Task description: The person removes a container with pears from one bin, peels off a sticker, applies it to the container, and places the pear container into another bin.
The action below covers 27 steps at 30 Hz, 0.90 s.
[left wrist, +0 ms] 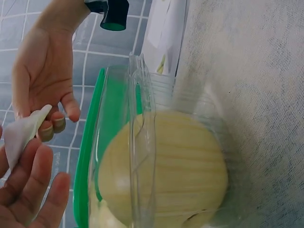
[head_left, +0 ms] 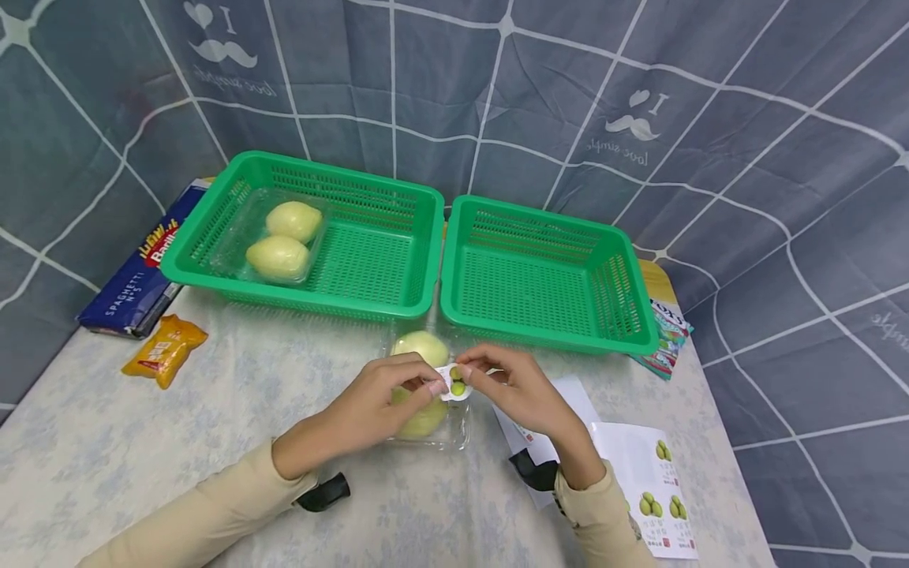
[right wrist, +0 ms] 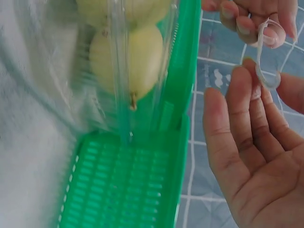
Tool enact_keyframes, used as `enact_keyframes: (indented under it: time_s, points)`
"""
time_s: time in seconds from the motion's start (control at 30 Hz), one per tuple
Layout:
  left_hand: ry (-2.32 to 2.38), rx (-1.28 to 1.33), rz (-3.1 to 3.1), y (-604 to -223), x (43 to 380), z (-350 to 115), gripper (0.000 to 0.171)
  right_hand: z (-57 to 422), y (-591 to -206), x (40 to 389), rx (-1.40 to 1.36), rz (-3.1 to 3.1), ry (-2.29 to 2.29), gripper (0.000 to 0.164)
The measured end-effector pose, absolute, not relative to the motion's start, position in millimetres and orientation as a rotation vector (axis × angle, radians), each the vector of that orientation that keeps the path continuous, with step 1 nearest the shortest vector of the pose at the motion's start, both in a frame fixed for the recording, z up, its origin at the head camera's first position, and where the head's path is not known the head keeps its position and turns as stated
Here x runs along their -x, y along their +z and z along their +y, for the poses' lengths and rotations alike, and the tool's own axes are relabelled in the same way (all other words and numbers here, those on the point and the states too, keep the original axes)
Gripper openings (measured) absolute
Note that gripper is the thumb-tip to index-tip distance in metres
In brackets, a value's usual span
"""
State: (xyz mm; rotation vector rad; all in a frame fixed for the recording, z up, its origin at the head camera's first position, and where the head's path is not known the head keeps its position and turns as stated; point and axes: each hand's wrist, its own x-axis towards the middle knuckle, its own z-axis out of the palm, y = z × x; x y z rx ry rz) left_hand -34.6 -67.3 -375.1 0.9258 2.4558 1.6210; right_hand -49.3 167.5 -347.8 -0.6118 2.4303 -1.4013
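Note:
A small white sticker (head_left: 456,386) printed with green fruit is held up between both hands, above a clear plastic box (head_left: 454,434). My left hand (head_left: 379,398) pinches its left edge between thumb and fingers. On the other side, my right hand (head_left: 524,392) pinches the right part. In the right wrist view the sticker (right wrist: 260,57) is seen edge-on and curls at its lower end. The closed box contains two pale yellow-green fruits (head_left: 420,345), partly covered by the left hand; one fruit (left wrist: 164,166) shows large in the left wrist view.
A left green basket (head_left: 369,300) contains another box with two fruits (head_left: 278,258). Beside it stands a second green basket (head_left: 547,335). Printed sticker sheets (head_left: 642,473) lie at right. A spaghetti pack (head_left: 131,284), an orange packet (head_left: 165,351) and a colourful bag (head_left: 667,335) lie around the baskets.

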Motion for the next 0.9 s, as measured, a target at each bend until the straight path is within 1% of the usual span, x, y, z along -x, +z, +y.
enact_keyframes:
  time_s: [0.2,0.3,0.37,0.57,0.63,0.8,0.9]
  points:
    - [1.663,-0.802,2.465,-374.6,38.6,-67.3,0.013,162.0,-353.0,52.6,0.553,2.360,-1.493,0.025]
    - [1.651,-0.745,2.470,-373.5,41.3,-68.3,0.020,161.6,-353.6,53.1,0.517,2.316,-1.528,0.028]
    - [1.651,-0.704,2.475,-373.7,43.2,-68.7,0.022,162.2,-353.9,52.6,0.499,2.288,-1.540,0.032]
    - [1.645,-0.622,2.458,-374.9,45.6,-68.6,0.021,161.6,-357.2,50.1,0.476,2.342,-1.517,0.043]
    - [1.636,-0.619,2.446,-375.1,45.5,-68.6,0.024,159.9,-358.3,49.7,0.443,2.402,-1.498,0.041]
    - [1.646,-0.622,2.433,-375.2,47.1,-70.3,0.036,156.3,-359.4,49.7,0.382,2.500,-1.481,0.027]
    - [1.668,-0.598,2.426,-375.6,48.5,-72.6,0.039,154.6,-360.6,50.3,0.405,2.494,-1.522,0.027]
